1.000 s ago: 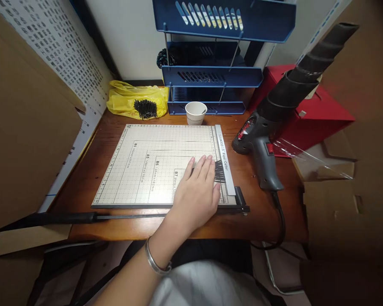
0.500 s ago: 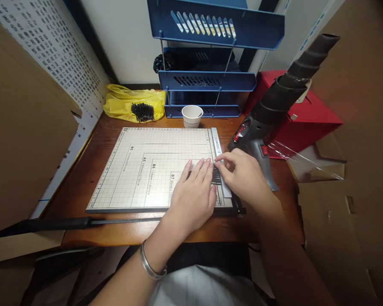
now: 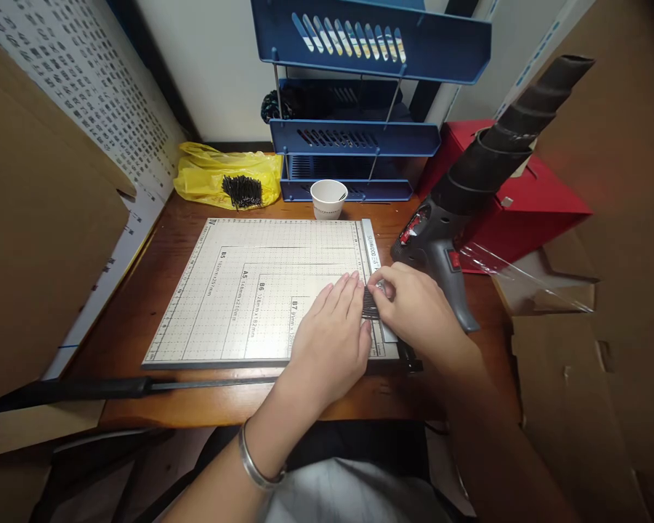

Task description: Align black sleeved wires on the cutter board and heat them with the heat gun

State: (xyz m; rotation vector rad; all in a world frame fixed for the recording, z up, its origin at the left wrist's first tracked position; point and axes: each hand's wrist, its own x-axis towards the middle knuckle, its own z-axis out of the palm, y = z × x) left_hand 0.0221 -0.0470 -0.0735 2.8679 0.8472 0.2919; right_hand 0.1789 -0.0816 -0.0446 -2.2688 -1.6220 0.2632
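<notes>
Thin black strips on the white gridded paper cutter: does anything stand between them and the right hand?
Nothing visible does: the right hand has its fingertips right by the strips. The left hand lies to their left, not between.

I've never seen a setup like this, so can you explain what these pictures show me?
There's no robot here: these are a person's bare hands, seen from one camera worn on their head, looking forward and down. On the wooden table lies a gridded paper cutter. The left hand lies flat on it, beside thin black strands. The right hand pinches its thumb and forefinger by them; I can't tell if it grips any. Behind are a white cup and a yellow bag with more black pieces.
</notes>
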